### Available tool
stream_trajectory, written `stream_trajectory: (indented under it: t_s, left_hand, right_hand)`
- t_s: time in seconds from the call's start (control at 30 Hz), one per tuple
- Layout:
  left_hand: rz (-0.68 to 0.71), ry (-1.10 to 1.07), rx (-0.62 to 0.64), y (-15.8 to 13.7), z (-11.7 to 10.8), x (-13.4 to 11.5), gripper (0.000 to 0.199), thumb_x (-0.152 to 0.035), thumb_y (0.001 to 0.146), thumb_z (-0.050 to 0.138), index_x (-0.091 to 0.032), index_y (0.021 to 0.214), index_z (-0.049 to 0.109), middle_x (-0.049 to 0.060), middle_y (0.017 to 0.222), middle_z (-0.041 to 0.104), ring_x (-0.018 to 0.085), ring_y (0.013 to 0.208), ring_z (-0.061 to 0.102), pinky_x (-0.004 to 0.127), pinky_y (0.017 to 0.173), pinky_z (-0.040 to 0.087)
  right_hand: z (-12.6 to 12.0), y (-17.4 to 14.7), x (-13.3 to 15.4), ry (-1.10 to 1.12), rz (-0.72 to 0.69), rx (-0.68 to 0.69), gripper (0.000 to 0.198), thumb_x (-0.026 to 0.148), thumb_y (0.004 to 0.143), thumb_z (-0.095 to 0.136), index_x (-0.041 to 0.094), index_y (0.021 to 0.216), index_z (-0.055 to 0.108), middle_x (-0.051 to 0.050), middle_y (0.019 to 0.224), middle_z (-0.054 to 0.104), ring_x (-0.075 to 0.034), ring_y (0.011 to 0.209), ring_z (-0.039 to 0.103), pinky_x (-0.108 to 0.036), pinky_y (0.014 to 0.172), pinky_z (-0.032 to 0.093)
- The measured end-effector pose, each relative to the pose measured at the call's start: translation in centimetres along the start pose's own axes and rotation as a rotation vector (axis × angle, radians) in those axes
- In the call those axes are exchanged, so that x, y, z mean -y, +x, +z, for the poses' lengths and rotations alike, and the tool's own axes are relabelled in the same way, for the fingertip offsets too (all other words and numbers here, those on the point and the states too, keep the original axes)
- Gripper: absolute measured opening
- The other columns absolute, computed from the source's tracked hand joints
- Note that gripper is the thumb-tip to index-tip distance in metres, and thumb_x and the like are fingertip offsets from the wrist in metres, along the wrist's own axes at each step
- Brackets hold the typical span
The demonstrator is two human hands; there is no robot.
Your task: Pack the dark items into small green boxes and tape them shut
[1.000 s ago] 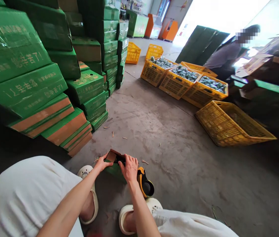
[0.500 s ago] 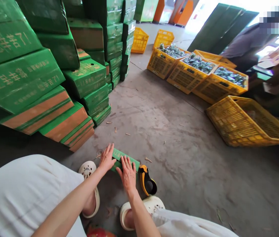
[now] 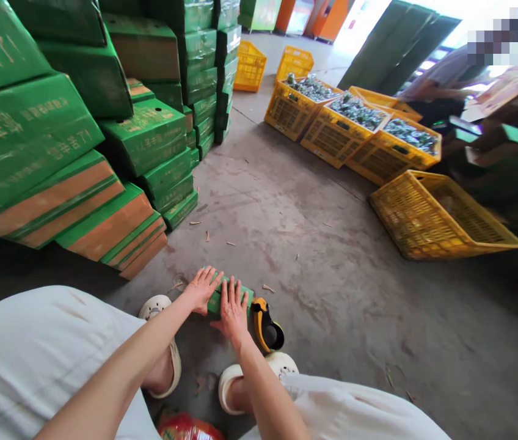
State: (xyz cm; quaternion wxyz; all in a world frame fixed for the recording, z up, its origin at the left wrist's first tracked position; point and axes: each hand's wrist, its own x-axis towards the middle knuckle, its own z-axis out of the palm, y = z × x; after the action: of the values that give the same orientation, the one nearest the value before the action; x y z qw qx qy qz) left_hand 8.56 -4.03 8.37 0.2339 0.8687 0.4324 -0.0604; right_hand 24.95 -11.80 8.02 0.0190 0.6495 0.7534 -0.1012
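Observation:
A small green cardboard box stands on the floor between my feet, largely covered by my hands. My left hand lies with fingers stretched out over the box's left part. Just beside it, my right hand rests flat on the top, its fingers pointing away from me and its thumb out to the left. Neither hand grips anything. Close to the box's right side, an orange and black tape dispenser lies on the floor.
Stacked green cartons rise at the left. Yellow crates filled with small wrapped items stand ahead, and another yellow crate is tipped at the right. A person works behind them. A red package lies near my feet.
The dark gap between the box's top flaps no longer shows. My left hand has moved right across the top, closer to my right hand. The camera view has shifted slightly.

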Motion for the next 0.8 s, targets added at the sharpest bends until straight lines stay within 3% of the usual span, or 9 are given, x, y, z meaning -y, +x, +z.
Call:
stream_trajectory:
  t_s: [0.1,0.27,0.4,0.53,0.8]
  left_hand:
    - [0.054,-0.026,-0.022,-0.7,0.0,0.5,0.122,-0.040,0.063,0.082,-0.010,0.164,0.021,0.028,0.168,0.024,0.045,0.157,0.014,0.056,0.127,0.004]
    - [0.102,-0.029,-0.052,-1.8,0.2,1.0,0.117,-0.047,0.068,0.079,-0.010,0.164,0.023,0.026,0.167,0.026,0.045,0.157,0.014,0.056,0.127,0.003]
    - [0.155,-0.014,-0.097,-2.2,0.1,1.1,0.111,-0.055,0.077,0.074,-0.013,0.165,0.021,0.024,0.169,0.022,0.045,0.157,0.011,0.056,0.127,0.002]
    - [0.139,0.010,-0.051,-2.2,0.3,1.1,0.114,-0.061,0.075,0.076,-0.015,0.165,0.024,0.025,0.168,0.024,0.047,0.157,0.015,0.059,0.127,0.006]
    - [0.007,0.135,-0.114,-3.6,2.5,-0.5,0.112,-0.048,0.080,0.077,-0.005,0.164,0.017,0.027,0.172,0.006,0.040,0.160,-0.003,0.057,0.129,0.008]
  right_hand:
    - [-0.4,0.5,0.1,0.010,0.086,-0.003,0.136,0.058,0.061,0.091,0.014,0.167,0.017,-0.028,0.170,0.013,-0.049,0.156,0.007,-0.070,0.119,0.010]
    - [-1.4,0.0,-0.6,0.055,-0.024,-0.032,0.117,0.062,0.077,0.076,0.013,0.167,0.020,-0.028,0.158,0.038,-0.047,0.145,0.030,-0.068,0.120,0.008]
    - [-1.9,-0.4,-1.3,0.070,-0.073,-0.073,0.108,0.060,0.082,0.071,0.013,0.166,0.024,-0.027,0.155,0.040,-0.047,0.143,0.029,-0.066,0.121,0.009]
    - [-1.5,-0.6,-1.4,0.064,-0.096,-0.048,0.104,0.059,0.083,0.069,0.014,0.166,0.025,-0.026,0.155,0.041,-0.047,0.141,0.032,-0.064,0.120,0.014]
    - [-0.6,-1.5,-0.7,0.051,-0.106,-0.087,0.101,0.060,0.087,0.066,0.011,0.165,0.026,-0.028,0.159,0.037,-0.046,0.148,0.024,-0.065,0.122,0.009]
